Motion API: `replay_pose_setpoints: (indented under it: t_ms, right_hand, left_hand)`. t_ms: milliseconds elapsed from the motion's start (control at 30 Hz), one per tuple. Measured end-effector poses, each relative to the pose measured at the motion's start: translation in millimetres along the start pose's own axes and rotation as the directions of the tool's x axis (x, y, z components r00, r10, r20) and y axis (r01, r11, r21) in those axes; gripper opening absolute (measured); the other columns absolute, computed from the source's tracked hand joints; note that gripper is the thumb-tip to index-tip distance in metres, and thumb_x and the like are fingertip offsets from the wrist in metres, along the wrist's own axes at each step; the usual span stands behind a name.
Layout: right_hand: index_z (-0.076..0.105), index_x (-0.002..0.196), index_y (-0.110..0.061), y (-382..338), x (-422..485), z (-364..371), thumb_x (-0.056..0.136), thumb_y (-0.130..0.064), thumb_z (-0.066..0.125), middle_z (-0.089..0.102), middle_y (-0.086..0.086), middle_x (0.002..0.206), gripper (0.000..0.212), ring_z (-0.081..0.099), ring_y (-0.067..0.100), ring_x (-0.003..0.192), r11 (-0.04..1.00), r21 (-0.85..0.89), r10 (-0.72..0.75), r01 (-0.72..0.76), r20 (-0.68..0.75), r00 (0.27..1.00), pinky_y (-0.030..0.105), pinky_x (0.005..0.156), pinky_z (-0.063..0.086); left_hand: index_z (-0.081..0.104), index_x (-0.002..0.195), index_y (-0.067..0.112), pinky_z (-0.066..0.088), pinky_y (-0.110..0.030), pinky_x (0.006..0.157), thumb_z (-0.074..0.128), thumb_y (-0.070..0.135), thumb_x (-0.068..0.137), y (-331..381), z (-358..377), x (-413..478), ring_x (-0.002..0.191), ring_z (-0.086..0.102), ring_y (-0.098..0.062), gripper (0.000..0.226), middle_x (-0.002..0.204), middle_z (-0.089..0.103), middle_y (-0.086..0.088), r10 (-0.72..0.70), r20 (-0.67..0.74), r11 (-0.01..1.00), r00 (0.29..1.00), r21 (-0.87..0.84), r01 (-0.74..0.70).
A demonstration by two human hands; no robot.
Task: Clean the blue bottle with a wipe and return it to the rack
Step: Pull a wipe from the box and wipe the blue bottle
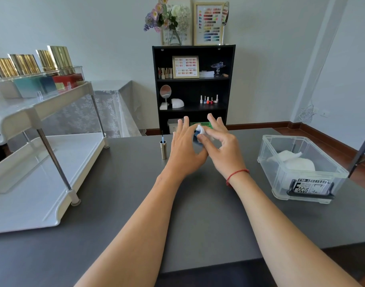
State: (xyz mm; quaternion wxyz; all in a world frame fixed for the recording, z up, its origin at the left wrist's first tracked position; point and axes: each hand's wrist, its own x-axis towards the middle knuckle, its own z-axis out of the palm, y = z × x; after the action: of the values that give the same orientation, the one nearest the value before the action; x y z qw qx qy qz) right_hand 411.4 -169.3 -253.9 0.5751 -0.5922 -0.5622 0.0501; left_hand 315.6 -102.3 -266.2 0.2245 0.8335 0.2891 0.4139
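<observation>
Both hands meet above the far middle of the dark grey table (119, 204). My left hand (184, 150) holds the small blue bottle (196, 139), which shows only as a sliver between the hands. My right hand (218, 146) pinches a white wipe (200, 129) against the bottle's top. The bottle's gold cap (163, 149) stands upside down on the table just left of my left hand, its brush pointing up. The white two-tier rack (53, 112) stands at the left, with several gold-capped bottles in a clear tray (73, 69) on its top shelf.
A clear plastic box (301, 170) holding white wipes sits on the table at the right. A black bookshelf (193, 88) with nail polish and small items stands against the far wall. The rack's lower shelf (42, 183) reaches toward the table's front left.
</observation>
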Motion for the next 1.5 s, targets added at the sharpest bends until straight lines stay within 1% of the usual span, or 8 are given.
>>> replay_pose_setpoints:
  t_ms: [100, 233, 400, 533, 867, 1200, 1367, 1500]
  right_hand:
    - [0.058, 0.127, -0.017, 0, 1, 1, 0.092, -0.024, 0.058, 0.036, -0.009, 0.150, 0.036, 0.015, 0.007, 0.145, 1.000, -0.012, 0.003, -0.003, -0.005, 1.000, 0.022, 0.107, 0.017]
    - [0.059, 0.125, -0.020, 1, 2, -2, 0.092, -0.026, 0.057, 0.036, -0.008, 0.151, 0.033, 0.016, 0.010, 0.146, 1.000, -0.003, 0.021, -0.021, -0.025, 0.999, 0.024, 0.106, 0.016]
    - [0.058, 0.126, -0.022, 2, 2, -3, 0.093, -0.027, 0.056, 0.034, -0.008, 0.152, 0.034, 0.015, 0.011, 0.146, 0.999, -0.024, 0.028, -0.028, -0.012, 1.000, 0.025, 0.106, 0.016]
    - [0.059, 0.126, -0.019, 4, 1, -4, 0.093, -0.026, 0.056, 0.035, -0.006, 0.151, 0.034, 0.015, 0.012, 0.146, 0.999, -0.030, 0.032, -0.033, -0.024, 0.999, 0.025, 0.108, 0.016]
    - [0.067, 0.115, -0.008, 6, 0, -5, 0.093, -0.016, 0.056, 0.053, 0.002, 0.138, 0.026, 0.037, 0.017, 0.138, 1.000, -0.007, 0.013, -0.014, -0.184, 0.983, 0.040, 0.116, 0.030]
    - [0.061, 0.123, -0.012, 1, -2, -3, 0.092, -0.022, 0.057, 0.042, -0.003, 0.148, 0.033, 0.025, 0.010, 0.143, 0.996, 0.026, 0.085, -0.083, -0.059, 0.995, 0.025, 0.111, 0.021]
    - [0.062, 0.122, -0.013, 5, 0, -3, 0.090, -0.027, 0.060, 0.043, -0.004, 0.147, 0.034, 0.027, 0.011, 0.143, 0.991, 0.071, 0.119, -0.114, -0.074, 0.990, 0.035, 0.115, 0.025]
    - [0.064, 0.120, -0.015, 5, -1, -3, 0.089, -0.030, 0.062, 0.045, -0.004, 0.145, 0.035, 0.029, 0.011, 0.142, 0.990, 0.083, 0.122, -0.115, -0.087, 0.989, 0.037, 0.115, 0.026]
  left_hand:
    - [0.041, 0.136, 0.018, 0.010, -0.049, 0.120, 0.058, 0.015, 0.090, 3, 0, 0, 0.148, -0.006, -0.020, 0.049, 0.160, 0.010, -0.006, -0.013, 0.032, 0.999, 0.999, -0.030, 0.014]
    - [0.038, 0.139, 0.021, 0.010, -0.048, 0.120, 0.059, 0.020, 0.091, 0, 2, 0, 0.148, -0.006, -0.018, 0.053, 0.160, 0.009, -0.004, -0.023, 0.028, 0.999, 0.999, -0.044, 0.024]
    - [0.043, 0.137, 0.020, 0.010, -0.047, 0.120, 0.057, 0.021, 0.092, 0, 0, 0, 0.148, -0.006, -0.019, 0.047, 0.160, 0.011, -0.005, -0.005, 0.038, 1.000, 0.999, -0.024, 0.006]
    - [0.051, 0.134, 0.022, 0.007, -0.045, 0.120, 0.058, 0.027, 0.092, -4, -2, 1, 0.148, 0.002, -0.020, 0.042, 0.157, 0.021, -0.005, 0.025, 0.000, 0.999, 1.000, 0.034, -0.025]
    - [0.061, 0.123, 0.015, 0.017, -0.045, 0.119, 0.061, 0.030, 0.090, -8, -2, 2, 0.147, 0.014, -0.019, 0.037, 0.154, 0.030, -0.006, 0.015, -0.104, 0.997, 0.994, 0.075, -0.008]
    - [0.063, 0.120, 0.016, 0.013, -0.044, 0.119, 0.061, 0.030, 0.089, -7, -1, 2, 0.147, 0.013, -0.019, 0.034, 0.155, 0.028, -0.004, 0.011, -0.084, 0.997, 0.996, 0.080, -0.004]
    - [0.065, 0.115, 0.015, 0.010, -0.041, 0.118, 0.062, 0.030, 0.089, -7, 1, 3, 0.147, 0.013, -0.019, 0.030, 0.155, 0.028, -0.004, 0.039, -0.066, 0.997, 0.997, 0.070, -0.034]
    - [0.066, 0.113, 0.015, 0.010, -0.041, 0.118, 0.062, 0.031, 0.089, -7, 2, 4, 0.147, 0.013, -0.018, 0.029, 0.154, 0.029, -0.004, 0.039, -0.054, 0.997, 0.998, 0.064, -0.036]
